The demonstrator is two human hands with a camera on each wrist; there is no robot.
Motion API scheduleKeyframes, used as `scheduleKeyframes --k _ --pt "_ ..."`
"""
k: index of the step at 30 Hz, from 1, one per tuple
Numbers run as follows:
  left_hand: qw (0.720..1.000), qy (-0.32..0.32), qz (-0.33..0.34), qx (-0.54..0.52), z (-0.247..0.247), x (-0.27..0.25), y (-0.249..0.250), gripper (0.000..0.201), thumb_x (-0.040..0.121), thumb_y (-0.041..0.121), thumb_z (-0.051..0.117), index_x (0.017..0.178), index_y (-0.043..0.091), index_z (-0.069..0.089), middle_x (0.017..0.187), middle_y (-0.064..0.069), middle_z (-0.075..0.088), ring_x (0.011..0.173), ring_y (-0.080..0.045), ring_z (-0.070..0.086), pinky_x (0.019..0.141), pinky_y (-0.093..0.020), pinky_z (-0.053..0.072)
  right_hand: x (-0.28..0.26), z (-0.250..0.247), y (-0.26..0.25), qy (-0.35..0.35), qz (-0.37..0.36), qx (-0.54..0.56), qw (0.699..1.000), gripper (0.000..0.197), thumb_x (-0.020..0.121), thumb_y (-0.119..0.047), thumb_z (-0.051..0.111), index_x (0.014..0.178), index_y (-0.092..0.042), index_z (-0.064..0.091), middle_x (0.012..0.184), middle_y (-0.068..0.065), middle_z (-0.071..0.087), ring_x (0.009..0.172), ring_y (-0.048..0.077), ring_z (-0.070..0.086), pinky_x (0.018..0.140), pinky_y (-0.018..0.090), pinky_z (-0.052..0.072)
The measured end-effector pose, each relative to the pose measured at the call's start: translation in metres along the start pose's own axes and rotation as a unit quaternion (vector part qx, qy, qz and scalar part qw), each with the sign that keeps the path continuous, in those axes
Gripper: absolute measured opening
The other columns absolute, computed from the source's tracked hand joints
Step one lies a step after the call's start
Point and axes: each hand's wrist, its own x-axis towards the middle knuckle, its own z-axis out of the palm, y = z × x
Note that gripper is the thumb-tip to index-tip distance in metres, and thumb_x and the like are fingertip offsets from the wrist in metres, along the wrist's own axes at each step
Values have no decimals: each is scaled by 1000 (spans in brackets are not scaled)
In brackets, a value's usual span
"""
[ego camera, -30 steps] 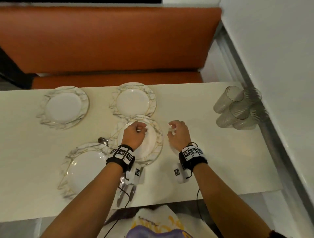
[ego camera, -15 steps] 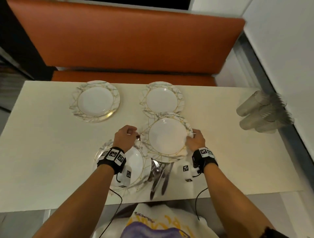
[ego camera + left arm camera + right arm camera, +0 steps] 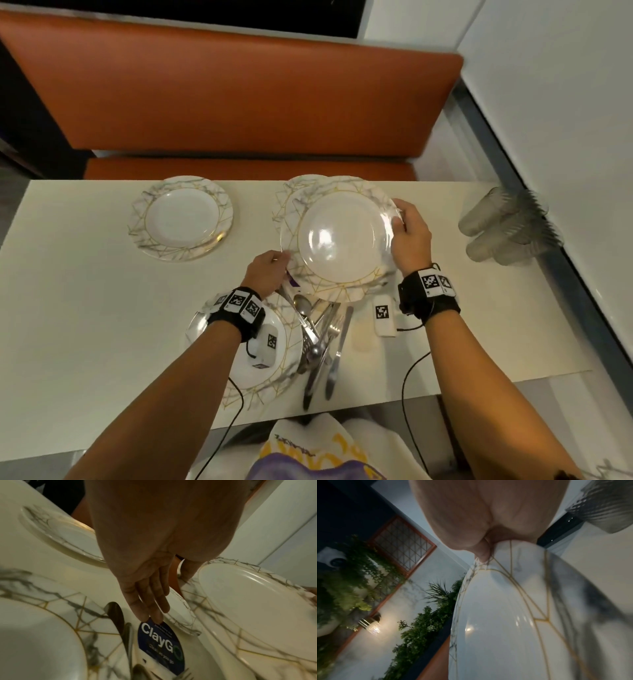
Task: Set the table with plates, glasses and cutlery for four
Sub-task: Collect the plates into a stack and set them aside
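Both hands hold a white plate (image 3: 342, 236) with a marbled, gold-lined rim, lifted and overlapping the far middle plate (image 3: 291, 195). My right hand (image 3: 407, 233) grips its right rim, thumb on top (image 3: 482, 555). My left hand (image 3: 267, 274) holds the near-left rim, with the thumb (image 3: 188, 572) on the rim and the straight fingers (image 3: 150, 605) reaching below its edge. Another plate (image 3: 180, 217) lies at the far left and one (image 3: 284, 335) sits under my left wrist. A pile of cutlery (image 3: 322, 342) lies near the front edge. Several glasses (image 3: 507, 229) lie on their sides at the right.
The cream table (image 3: 85, 308) has bare surface at the left and at the right front. A blue round sticker (image 3: 159, 642) is on the tabletop beside the spoon (image 3: 115, 614). An orange bench (image 3: 239, 102) runs behind the table and a white wall (image 3: 565, 102) closes the right side.
My left hand left the plate's top for its left rim and my right hand took the right rim. The plate rose and moved away over the far middle plate, uncovering the cutlery.
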Motion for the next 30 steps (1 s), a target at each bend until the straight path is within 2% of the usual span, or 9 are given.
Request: scheduleKeyframes --k 2,6,9,12,17,21,23,26,30 --pt "998 -2 -14 -62 5 0 6 50 96 59 57 100 11 66 94 -10 71 76 -26 73 76 -41 62 7 5 -8 -3 -11 12 1000 38 99 -6 44 131 -18 60 126 -4 63 112 9 55 97 19 42" --pt "970 8 -40 -241 7 -3 16 16 101 12 58 117 10 63 106 -12 73 75 -19 75 62 -33 58 22 22 -6 -12 21 30 999 36 99 -7 46 130 -19 61 128 -2 64 116 14 55 103 29 43" --pt "927 7 -40 -374 -1 -2 22 31 100 -7 50 121 12 62 111 -12 74 84 -19 76 70 -34 59 33 37 3 -44 66 58 995 35 99 -11 47 130 -23 59 130 -3 62 121 18 55 106 35 44" --pt "871 19 -50 -488 -2 1 23 33 102 1 54 132 14 63 124 -13 74 107 -31 74 89 -48 61 41 63 10 -99 132 59 985 36 99 -13 47 134 -19 54 134 1 59 124 20 54 109 38 44" --pt "845 157 -133 -494 -9 14 19 41 96 30 72 130 8 64 127 -17 72 109 -43 70 79 -66 59 57 107 30 -211 180 70 958 48 92 -36 52 138 -21 54 134 4 61 119 25 61 102 46 52" --pt "850 249 -133 -444 -19 22 24 53 95 33 72 139 8 58 137 -16 66 111 -32 68 82 -47 61 82 111 52 -181 179 -32 967 33 97 -22 55 130 -20 58 120 6 64 100 23 65 88 32 56" --pt "843 284 -139 -436 -25 23 23 66 93 34 74 147 5 50 144 -19 60 125 -38 62 97 -55 54 97 112 68 -151 188 -112 964 41 90 -15 60 131 -18 53 131 11 56 118 31 56 98 38 50" --pt "834 310 -129 -438 -31 19 21 58 95 29 73 144 6 54 118 -10 68 125 -35 63 92 -51 55 112 114 81 -155 228 -191 942 57 87 -15 65 139 -15 42 141 13 44 129 36 43 106 48 44" --pt "821 338 -122 -445 -34 15 21 58 97 25 71 147 3 51 151 -20 52 140 -39 47 110 -54 39 127 120 86 -170 282 -140 934 66 88 -12 64 147 -11 34 146 16 45 131 38 48 102 45 48"
